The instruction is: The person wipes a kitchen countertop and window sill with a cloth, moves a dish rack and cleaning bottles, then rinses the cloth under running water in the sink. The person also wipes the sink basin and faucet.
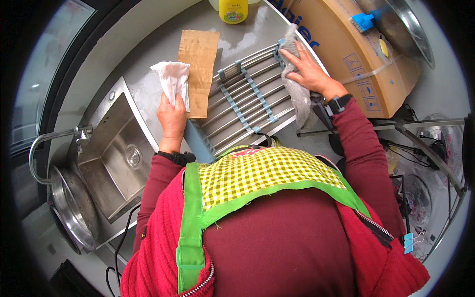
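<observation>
My left hand [171,113] pinches a crumpled white tissue or thin cloth [172,74] above the grey metal counter [148,48]. A flat strip of brown cardboard [198,70] lies just right of it, partly behind the white piece. Farther right is a drying rack [256,89] of metal rods with blue-grey plastic strips and end pieces, its near end against the apron. My right hand [310,72], fingers spread, lies over a grey cloth [297,96] draped along the rack's far right end.
At left is a steel sink [118,156] with a curved faucet [48,139]. A yellow bottle [233,11] stands at the counter's back. Right of the counter are a large cardboard box [356,55] and a metal frame [430,137]. Steel pans or lids [74,211] lean below the faucet.
</observation>
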Demonstrator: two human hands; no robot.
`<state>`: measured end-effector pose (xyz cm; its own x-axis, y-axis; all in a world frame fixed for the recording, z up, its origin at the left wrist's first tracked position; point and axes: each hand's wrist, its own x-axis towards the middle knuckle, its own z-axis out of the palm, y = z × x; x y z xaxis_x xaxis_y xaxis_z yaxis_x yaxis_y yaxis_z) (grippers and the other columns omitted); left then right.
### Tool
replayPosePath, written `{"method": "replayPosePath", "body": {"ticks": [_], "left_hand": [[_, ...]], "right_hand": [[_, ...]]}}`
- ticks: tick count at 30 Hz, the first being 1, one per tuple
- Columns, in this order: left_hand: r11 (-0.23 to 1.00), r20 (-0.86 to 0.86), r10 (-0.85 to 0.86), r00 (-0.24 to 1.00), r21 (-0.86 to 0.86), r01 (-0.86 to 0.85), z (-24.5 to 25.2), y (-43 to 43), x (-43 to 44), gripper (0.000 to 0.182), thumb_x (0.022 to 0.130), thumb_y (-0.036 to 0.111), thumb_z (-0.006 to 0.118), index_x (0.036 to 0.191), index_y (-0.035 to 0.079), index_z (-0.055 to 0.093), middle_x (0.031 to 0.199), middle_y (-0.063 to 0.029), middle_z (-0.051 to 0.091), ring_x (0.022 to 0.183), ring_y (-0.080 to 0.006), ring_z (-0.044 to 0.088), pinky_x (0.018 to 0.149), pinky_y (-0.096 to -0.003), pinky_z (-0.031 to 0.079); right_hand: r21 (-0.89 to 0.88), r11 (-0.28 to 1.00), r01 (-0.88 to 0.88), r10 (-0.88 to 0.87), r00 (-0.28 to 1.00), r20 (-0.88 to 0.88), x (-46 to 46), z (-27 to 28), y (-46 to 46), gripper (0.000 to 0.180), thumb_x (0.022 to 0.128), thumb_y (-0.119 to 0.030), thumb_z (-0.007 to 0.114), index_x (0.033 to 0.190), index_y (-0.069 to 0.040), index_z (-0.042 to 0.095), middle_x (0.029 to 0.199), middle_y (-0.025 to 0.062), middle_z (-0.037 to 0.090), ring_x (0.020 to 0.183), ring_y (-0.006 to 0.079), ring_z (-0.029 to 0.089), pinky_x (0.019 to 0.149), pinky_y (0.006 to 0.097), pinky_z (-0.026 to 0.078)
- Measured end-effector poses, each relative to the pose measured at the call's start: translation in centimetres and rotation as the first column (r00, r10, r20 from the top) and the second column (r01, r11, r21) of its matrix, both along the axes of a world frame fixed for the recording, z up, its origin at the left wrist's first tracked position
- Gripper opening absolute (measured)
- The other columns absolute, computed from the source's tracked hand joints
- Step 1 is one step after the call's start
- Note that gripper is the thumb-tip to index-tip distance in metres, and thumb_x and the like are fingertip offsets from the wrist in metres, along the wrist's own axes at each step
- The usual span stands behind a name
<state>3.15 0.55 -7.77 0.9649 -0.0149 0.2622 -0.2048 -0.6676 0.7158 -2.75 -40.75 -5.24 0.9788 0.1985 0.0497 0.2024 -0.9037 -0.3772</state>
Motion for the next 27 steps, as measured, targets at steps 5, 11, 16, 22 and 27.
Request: {"method": "replayPosePath", "body": {"ticks": [5,11,16,22,27], "left_hand": [[0.999,-0.017,0.035,0.999,-0.033,-0.036,-0.2,-0.2,-0.2,0.021,0.087,0.015,0.06,0.104,0.001,0.062,0.092,-0.0232,0.067,0.087,-0.0437,0.064,0.075,-0.0448,0.051],[0.998,-0.005,0.029,1.0,-0.047,-0.029,0.0,-0.3,-0.2,0.022,0.088,0.013,0.06,0.107,0.001,0.062,0.094,-0.0206,0.068,0.089,-0.0393,0.066,0.078,-0.0423,0.05],[0.994,-0.023,0.021,0.999,-0.111,-0.024,0.3,-0.4,-0.4,0.022,0.088,0.012,0.06,0.107,0.001,0.062,0.095,-0.0203,0.068,0.089,-0.0374,0.066,0.078,-0.0414,0.05],[0.992,-0.036,0.009,0.999,-0.122,-0.014,0.2,-0.2,-0.5,0.023,0.089,0.013,0.058,0.107,0.0,0.062,0.096,-0.0205,0.068,0.09,-0.0373,0.066,0.079,-0.0412,0.05],[0.989,-0.046,-0.005,0.999,-0.148,-0.002,-0.2,-0.1,-0.2,0.024,0.089,0.013,0.058,0.109,0.0,0.062,0.098,-0.0196,0.069,0.091,-0.0355,0.066,0.081,-0.04,0.05]], "right_hand": [[-0.22,0.974,0.045,-0.008,0.986,0.166,1.0,-1.2,1.9,0.058,0.085,-0.021,0.069,0.139,-0.013,0.049,0.157,0.0089,0.023,0.144,0.0382,0.024,0.114,0.0444,0.03],[0.002,1.0,-0.006,0.006,0.979,0.204,-5.5,0.0,0.9,0.041,0.088,-0.01,0.064,0.128,-0.007,0.056,0.148,0.0141,0.038,0.139,0.0398,0.032,0.11,0.0448,0.036],[0.07,0.993,0.098,-0.108,0.983,0.149,-13.8,0.4,1.1,0.037,0.086,0.0,0.062,0.123,-0.005,0.058,0.143,0.0148,0.044,0.137,0.0392,0.036,0.108,0.0435,0.04],[0.263,0.821,0.506,-0.498,0.861,-0.104,-23.5,-1.5,1.8,0.033,0.089,0.002,0.053,0.12,-0.004,0.061,0.126,0.0189,0.056,0.118,0.0371,0.055,0.101,0.0387,0.044],[0.593,0.579,0.559,-0.697,0.717,0.005,-21.8,2.5,2.2,0.028,0.095,-0.004,0.048,0.121,-0.004,0.061,0.116,0.0129,0.064,0.11,0.0264,0.06,0.097,0.0348,0.044]]}}
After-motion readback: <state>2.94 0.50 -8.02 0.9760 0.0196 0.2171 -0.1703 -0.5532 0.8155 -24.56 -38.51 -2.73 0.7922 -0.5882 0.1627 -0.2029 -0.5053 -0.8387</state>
